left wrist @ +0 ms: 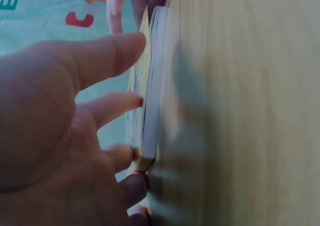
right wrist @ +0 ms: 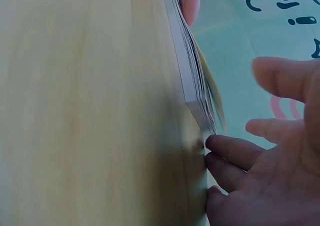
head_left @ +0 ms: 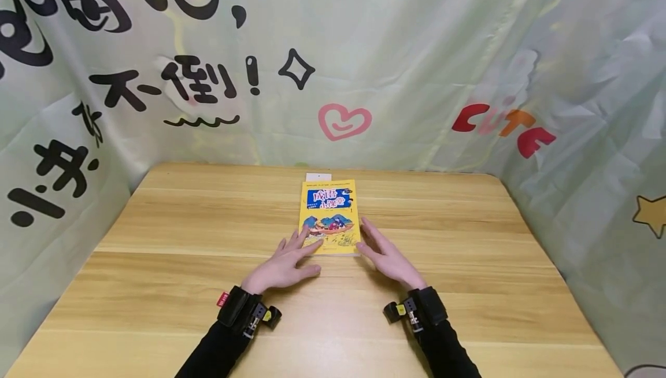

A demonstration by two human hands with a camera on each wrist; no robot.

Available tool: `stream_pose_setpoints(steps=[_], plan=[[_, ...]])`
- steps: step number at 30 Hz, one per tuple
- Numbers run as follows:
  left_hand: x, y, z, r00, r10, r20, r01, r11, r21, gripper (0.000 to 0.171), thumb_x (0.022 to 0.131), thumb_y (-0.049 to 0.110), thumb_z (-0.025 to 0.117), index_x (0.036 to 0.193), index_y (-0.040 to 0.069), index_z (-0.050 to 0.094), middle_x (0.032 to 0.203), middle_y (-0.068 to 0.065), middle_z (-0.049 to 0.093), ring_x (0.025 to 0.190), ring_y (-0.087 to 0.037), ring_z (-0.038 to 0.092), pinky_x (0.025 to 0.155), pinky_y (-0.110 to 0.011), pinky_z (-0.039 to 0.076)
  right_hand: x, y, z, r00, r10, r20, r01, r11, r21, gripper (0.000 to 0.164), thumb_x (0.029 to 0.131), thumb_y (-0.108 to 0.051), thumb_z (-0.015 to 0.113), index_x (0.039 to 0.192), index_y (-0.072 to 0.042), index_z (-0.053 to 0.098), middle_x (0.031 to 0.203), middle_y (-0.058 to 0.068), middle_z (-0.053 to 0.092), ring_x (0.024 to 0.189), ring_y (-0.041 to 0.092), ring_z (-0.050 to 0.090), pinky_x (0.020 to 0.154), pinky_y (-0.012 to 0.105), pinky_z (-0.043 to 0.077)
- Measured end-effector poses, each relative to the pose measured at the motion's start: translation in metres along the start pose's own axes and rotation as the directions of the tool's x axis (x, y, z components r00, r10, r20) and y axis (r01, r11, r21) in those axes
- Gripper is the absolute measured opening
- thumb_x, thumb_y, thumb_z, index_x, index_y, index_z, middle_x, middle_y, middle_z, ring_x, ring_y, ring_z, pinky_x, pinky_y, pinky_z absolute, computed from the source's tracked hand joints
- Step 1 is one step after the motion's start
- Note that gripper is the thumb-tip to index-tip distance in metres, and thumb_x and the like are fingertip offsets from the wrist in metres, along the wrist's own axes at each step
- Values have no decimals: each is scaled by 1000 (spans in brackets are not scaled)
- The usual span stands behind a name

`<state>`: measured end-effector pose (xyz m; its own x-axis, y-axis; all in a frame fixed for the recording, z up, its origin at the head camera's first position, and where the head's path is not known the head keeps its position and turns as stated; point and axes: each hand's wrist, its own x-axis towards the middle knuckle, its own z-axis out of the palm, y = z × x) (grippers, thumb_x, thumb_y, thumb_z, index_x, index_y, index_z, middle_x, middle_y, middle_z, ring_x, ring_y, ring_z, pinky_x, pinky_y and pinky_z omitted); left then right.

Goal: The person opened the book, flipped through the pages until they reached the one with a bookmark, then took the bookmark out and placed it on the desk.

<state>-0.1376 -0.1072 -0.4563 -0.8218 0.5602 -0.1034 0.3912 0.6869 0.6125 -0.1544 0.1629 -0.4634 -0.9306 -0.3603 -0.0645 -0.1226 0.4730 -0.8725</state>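
Note:
A yellow book (head_left: 340,242) lies closed on the wooden table, its cover showing a blue title panel and a boat picture. Over its lower left part reaches my left hand (head_left: 281,267), fingers spread, with fingertips on the cover. The left wrist view shows the white page edges (left wrist: 156,81) beside the thumb and fingers. At the book's right side is my right hand (head_left: 389,259), fingers extended near the lower right corner. In the right wrist view the front cover (right wrist: 212,86) stands slightly lifted off the pages, and the fingertips are close to the corner.
A small white card (head_left: 318,177) lies behind the book's top edge. The wooden table (head_left: 208,210) extends on both sides. A pale printed cloth (head_left: 406,48) hangs around its back and sides.

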Motion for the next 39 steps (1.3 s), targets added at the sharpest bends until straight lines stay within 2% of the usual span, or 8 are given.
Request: stream_pose_setpoints(steps=[10, 16, 17, 19, 21, 24, 31, 39], plan=[[-7, 17, -1, 993, 50, 109, -58, 996, 70, 54, 98, 37, 50, 147, 17, 41, 159, -18, 4, 140, -42, 6, 112, -64, 10, -8, -2, -9, 994, -63, 90, 91, 926, -367, 60, 93, -23, 62, 147, -12, 40, 158, 22, 10, 141, 41, 8, 108, 66, 20], [-11, 21, -5, 987, 34, 160, -45, 997, 65, 51, 98, 37, 51, 146, 20, 43, 160, -13, 4, 141, -40, 6, 111, -63, 14, -13, -10, -12, 994, 6, 108, 39, 910, -413, 53, 93, -28, 62, 142, -14, 49, 155, 18, 25, 141, 36, 15, 108, 64, 23], [-11, 21, -5, 988, 35, 151, -45, 997, 58, 50, 98, 36, 51, 145, 20, 45, 160, -13, 7, 140, -40, 9, 111, -63, 17, -15, -11, -13, 994, 8, 109, 38, 909, -415, 51, 92, -26, 62, 140, -13, 51, 154, 19, 27, 141, 36, 18, 108, 63, 24], [-10, 21, -4, 993, 48, 106, -52, 998, 36, 47, 97, 34, 54, 140, 17, 51, 158, -14, 16, 125, -35, 45, 103, -57, 37, -17, -15, -14, 995, 6, 104, 37, 911, -410, 46, 91, -23, 64, 135, -9, 57, 150, 21, 33, 138, 37, 25, 108, 61, 27], [-9, 20, -3, 997, 60, 51, -61, 998, 20, 45, 94, 32, 59, 135, 14, 57, 154, -16, 26, 81, -22, 62, 81, -42, 52, -19, -19, -15, 996, 2, 94, 37, 910, -414, 41, 89, -19, 67, 127, -6, 63, 146, 23, 40, 134, 39, 32, 107, 58, 31], [-7, 18, 0, 996, 86, -24, -86, 996, 26, 45, 88, 26, 68, 129, 9, 62, 148, -21, 35, 42, -10, 29, 49, -24, 40, -21, -25, -15, 997, -9, 78, 43, 895, -444, 31, 84, -17, 72, 112, -4, 72, 134, 22, 54, 125, 36, 46, 103, 54, 39], [-6, 23, 5, 997, 56, -56, -49, 991, 124, 60, 83, 22, 73, 138, 9, 53, 147, -34, 25, 42, -4, 34, 45, -20, 35, -24, -31, -16, 998, -51, 43, 66, 850, -523, 18, 77, -13, 78, 94, -6, 78, 93, 9, 75, 73, 14, 61, 70, 38, 56], [-4, 33, 12, 990, 41, -136, 5, 946, 324, 53, 87, 29, 68, 136, 15, 56, 140, -31, 42, 43, -10, 38, 54, -34, 53, -17, -22, -18, 996, -82, -45, 49, 867, -497, 38, 73, -16, 81, 109, -5, 74, 105, 13, 70, 92, 28, 63, 80, 46, 54]])
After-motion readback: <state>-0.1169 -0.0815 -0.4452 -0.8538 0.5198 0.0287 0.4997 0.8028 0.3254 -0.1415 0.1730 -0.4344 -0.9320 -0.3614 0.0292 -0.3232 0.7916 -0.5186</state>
